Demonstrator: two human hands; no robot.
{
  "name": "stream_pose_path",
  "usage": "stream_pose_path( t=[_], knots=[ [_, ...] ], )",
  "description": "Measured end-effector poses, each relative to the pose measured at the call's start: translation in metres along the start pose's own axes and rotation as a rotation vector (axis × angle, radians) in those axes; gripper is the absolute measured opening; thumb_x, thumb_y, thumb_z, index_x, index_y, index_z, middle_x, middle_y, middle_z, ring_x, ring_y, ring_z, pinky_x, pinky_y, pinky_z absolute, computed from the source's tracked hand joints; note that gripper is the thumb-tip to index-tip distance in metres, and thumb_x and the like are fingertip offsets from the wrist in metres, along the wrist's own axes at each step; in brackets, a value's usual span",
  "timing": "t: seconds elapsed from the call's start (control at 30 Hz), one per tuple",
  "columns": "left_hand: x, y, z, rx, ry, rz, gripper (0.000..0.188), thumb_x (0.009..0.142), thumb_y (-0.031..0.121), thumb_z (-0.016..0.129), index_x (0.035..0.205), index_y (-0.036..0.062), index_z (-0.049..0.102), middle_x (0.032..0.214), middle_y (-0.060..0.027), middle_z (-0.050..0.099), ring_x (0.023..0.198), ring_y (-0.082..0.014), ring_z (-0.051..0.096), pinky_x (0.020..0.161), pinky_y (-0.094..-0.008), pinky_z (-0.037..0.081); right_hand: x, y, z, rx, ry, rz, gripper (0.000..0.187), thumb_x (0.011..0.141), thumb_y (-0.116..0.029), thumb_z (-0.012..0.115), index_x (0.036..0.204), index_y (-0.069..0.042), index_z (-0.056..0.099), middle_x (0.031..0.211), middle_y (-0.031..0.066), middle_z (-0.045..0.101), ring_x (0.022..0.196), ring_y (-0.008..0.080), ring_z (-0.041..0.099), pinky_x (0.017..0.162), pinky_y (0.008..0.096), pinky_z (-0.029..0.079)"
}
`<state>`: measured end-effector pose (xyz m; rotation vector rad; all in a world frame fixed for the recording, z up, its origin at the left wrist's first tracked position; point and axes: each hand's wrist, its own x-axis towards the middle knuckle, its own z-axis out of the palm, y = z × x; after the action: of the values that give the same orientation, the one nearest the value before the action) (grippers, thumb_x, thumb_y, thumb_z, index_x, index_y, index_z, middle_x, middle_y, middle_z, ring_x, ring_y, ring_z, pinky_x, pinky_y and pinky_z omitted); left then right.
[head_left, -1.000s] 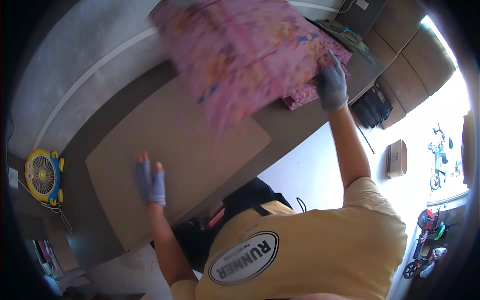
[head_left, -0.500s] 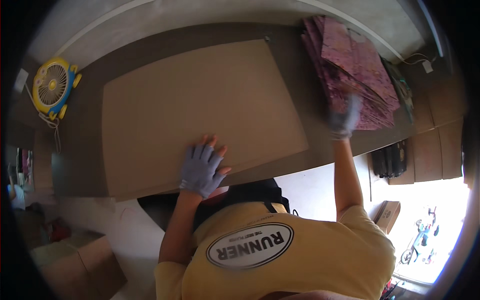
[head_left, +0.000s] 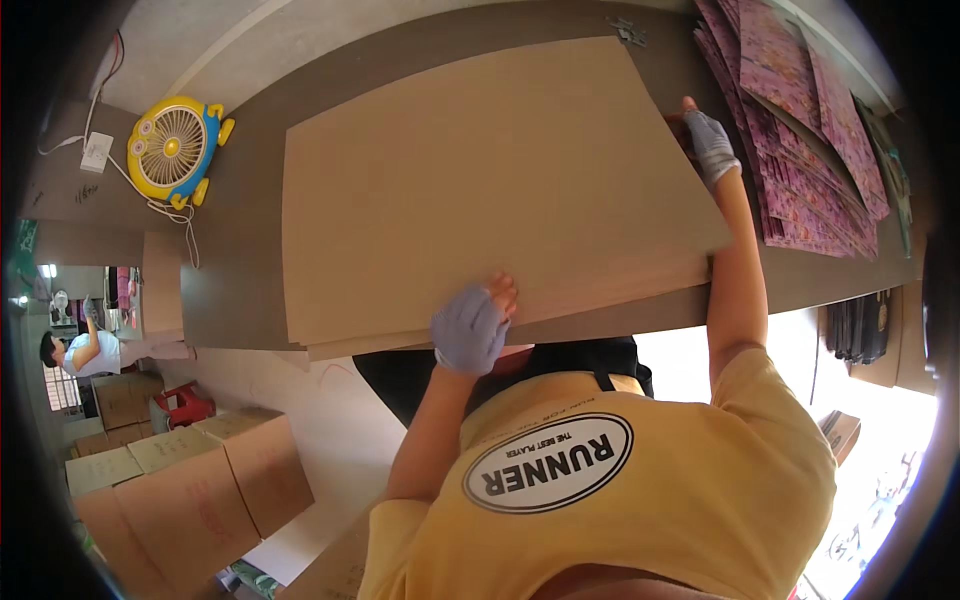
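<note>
A large brown cardboard sheet (head_left: 480,180) lies on the dark worktable in front of me; the edge of another sheet shows under its near side. My left hand (head_left: 472,328), in a grey fingerless glove, is closed at the sheet's near edge, its fingers bent over the board. At the far right edge is my right hand (head_left: 710,143), gloved the same way, with its thumb stretched out and apart. Its other fingers are partly hidden beside the sheet's edge. Just right of this hand lies a stack of pink patterned flat pieces (head_left: 800,130).
A yellow and blue fan (head_left: 172,150) stands at the left of the worktable (head_left: 235,220), its cord trailing down. Small grey bits (head_left: 627,32) lie near the far edge. Cartons (head_left: 200,490) and a red object (head_left: 185,405) are lower left; another person (head_left: 95,350) is beyond.
My right hand has moved from the pink stack to the sheet's right edge. My left hand, flat with spread fingers before, has curled at the near edge. The view has shifted left.
</note>
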<state>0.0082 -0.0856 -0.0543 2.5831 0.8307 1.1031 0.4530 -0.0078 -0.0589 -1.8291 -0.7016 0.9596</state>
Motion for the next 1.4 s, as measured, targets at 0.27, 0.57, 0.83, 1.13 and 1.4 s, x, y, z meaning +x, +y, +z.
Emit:
stream_pose_path(
  t=[0.27,0.57,0.83,1.13,1.4],
  knots=[
    [-0.015,0.003,-0.026,0.258,-0.303,0.225,0.021,0.078,0.011,0.067,0.099,0.0113,0.064,0.115,-0.0109,0.063,0.109,-0.0296,0.06,0.091,-0.0438,0.046,-0.039,-0.003,0.018,0.031,-0.282,-0.259,0.048,0.09,-0.025,0.062,0.128,0.0,0.05,0.11,0.0059,0.062,0.094,0.0138,0.059,0.083,0.0288,0.048],
    [-0.081,-0.173,-0.187,0.145,0.275,-0.956,0.051,0.082,0.017,0.066,0.129,0.0064,0.051,0.132,-0.0213,0.046,0.119,-0.0356,0.048,0.1,-0.0416,0.039,0.013,0.021,-0.02,0.208,-0.52,-0.217,0.05,0.09,-0.021,0.062,0.134,-0.003,0.047,0.117,0.0051,0.06,0.101,0.0133,0.058,0.087,0.0278,0.048],
    [0.007,-0.205,-0.119,0.5,-0.229,-1.123,0.064,0.081,0.041,0.066,0.131,0.0038,0.049,0.119,-0.0187,0.059,0.11,-0.0277,0.057,0.094,-0.0412,0.044,0.027,0.034,-0.033,0.107,-0.383,-0.397,0.044,0.092,-0.022,0.059,0.13,-0.002,0.051,0.113,0.0038,0.061,0.098,0.0116,0.057,0.084,0.0266,0.047],
    [0.091,-0.179,-0.195,0.058,-0.315,-1.089,0.035,0.082,0.033,0.069,0.094,0.0005,0.068,0.076,-0.0051,0.063,0.065,-0.0118,0.06,0.054,-0.0268,0.048,0.022,0.022,-0.023,0.036,-0.303,-0.28,0.036,0.092,-0.027,0.06,0.119,-0.003,0.058,0.1,0.002,0.063,0.084,0.0099,0.058,0.077,0.0254,0.048],
    [0.143,-0.172,-0.073,-0.14,0.034,-0.671,0.052,0.085,0.041,0.06,0.12,0.0033,0.052,0.115,-0.0154,0.055,0.104,-0.0234,0.054,0.087,-0.0348,0.045,0.027,0.025,-0.015,-0.045,-0.261,-0.345,0.04,0.091,-0.027,0.061,0.12,0.0,0.057,0.101,0.003,0.064,0.088,0.0108,0.058,0.08,0.0262,0.048]
  ],
)
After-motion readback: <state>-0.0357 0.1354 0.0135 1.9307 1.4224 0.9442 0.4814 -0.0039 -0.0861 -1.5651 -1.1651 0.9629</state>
